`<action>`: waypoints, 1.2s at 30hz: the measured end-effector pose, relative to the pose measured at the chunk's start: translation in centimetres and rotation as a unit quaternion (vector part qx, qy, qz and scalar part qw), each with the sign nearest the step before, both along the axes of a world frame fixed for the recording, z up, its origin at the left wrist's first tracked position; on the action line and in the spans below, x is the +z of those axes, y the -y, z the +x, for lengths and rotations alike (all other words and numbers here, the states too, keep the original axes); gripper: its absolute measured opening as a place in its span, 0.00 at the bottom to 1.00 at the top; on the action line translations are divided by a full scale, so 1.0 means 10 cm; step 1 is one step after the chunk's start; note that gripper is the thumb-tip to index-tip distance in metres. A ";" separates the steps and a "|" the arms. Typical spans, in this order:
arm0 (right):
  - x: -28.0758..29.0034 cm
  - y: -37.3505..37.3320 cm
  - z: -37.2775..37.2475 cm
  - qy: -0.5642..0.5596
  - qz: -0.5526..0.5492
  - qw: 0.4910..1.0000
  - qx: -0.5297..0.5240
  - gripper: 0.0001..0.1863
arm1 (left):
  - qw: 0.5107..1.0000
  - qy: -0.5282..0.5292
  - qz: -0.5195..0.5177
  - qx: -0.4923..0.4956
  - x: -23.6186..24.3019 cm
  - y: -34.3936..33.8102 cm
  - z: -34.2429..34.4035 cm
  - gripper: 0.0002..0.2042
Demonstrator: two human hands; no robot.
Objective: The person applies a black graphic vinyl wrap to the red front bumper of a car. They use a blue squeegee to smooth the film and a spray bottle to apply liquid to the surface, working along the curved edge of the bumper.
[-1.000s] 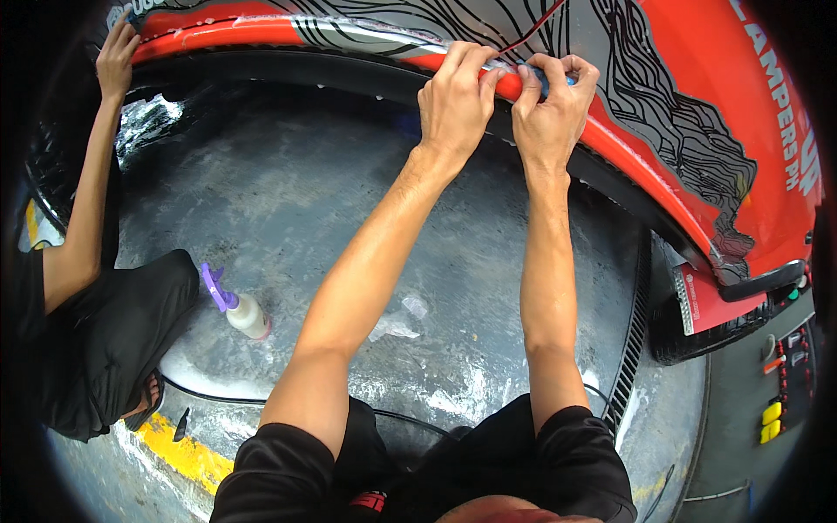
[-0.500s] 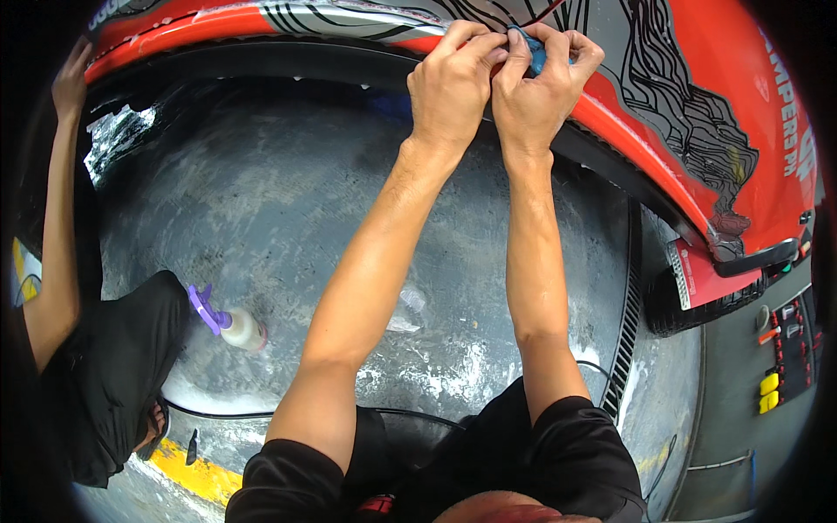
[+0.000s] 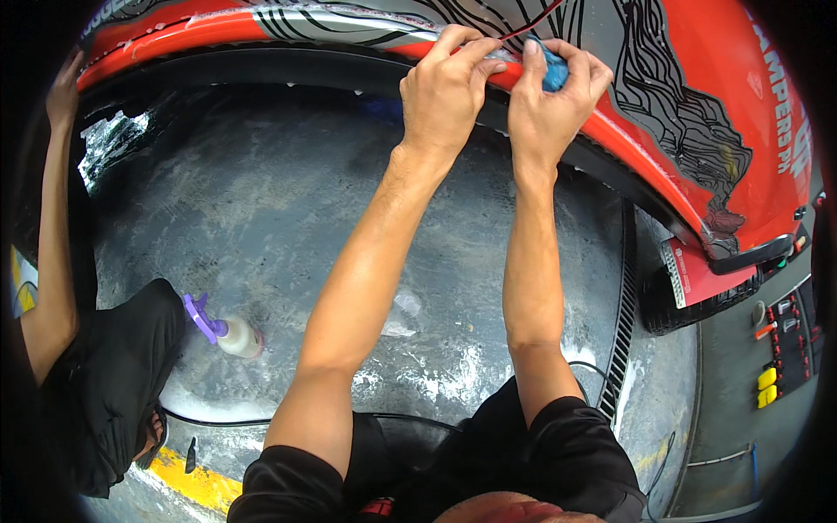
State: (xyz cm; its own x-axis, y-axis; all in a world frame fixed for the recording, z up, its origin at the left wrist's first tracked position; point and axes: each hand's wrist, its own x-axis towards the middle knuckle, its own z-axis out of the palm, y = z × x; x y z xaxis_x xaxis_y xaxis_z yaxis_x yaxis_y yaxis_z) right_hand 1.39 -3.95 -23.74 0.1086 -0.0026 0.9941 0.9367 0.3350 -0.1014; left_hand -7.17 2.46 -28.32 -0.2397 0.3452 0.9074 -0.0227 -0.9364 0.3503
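Observation:
Both my hands are at the lower side of a red car body with a grey and black line-patterned decal. My left hand has its fingers pinched together against the sill's edge. A thin dark red strip runs from near these fingertips up over the panel; whether they grip it is hidden. In my right hand, just beside it, is a crumpled blue cloth-like wad, held between thumb and fingers. Whitish wet suds or residue line the sill.
A co-worker crouches at left, one hand on the car. A spray bottle with a purple trigger stands on the grey floor. A black hose, a drain grate, a tyre and a red mudflap are around.
My hands have moved slightly apart, the right one down and to the right with the blue wad. More of the wad and of the thin strip shows now.

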 end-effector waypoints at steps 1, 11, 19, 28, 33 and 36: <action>0.02 -0.07 0.04 0.024 0.012 1.000 -0.011 0.11 | 1.000 0.000 -0.004 -0.004 0.00 0.01 0.00 0.10; 0.03 -0.09 0.03 0.029 0.021 0.999 -0.013 0.11 | 1.000 -0.003 -0.023 -0.008 0.00 0.07 -0.01 0.11; 0.03 -0.02 0.05 0.027 0.003 0.999 -0.022 0.10 | 1.000 0.004 -0.023 -0.009 0.01 0.06 0.00 0.12; 0.02 0.05 0.17 0.050 0.002 0.995 -0.087 0.10 | 1.000 0.001 -0.027 -0.005 0.01 0.08 -0.01 0.12; 0.07 0.29 0.18 0.019 -0.057 0.997 -0.039 0.09 | 1.000 0.005 -0.014 -0.006 -0.02 0.08 -0.01 0.12; 0.03 0.20 0.12 0.105 -0.065 0.991 -0.052 0.08 | 0.999 -0.002 -0.033 0.024 -0.06 0.11 0.02 0.14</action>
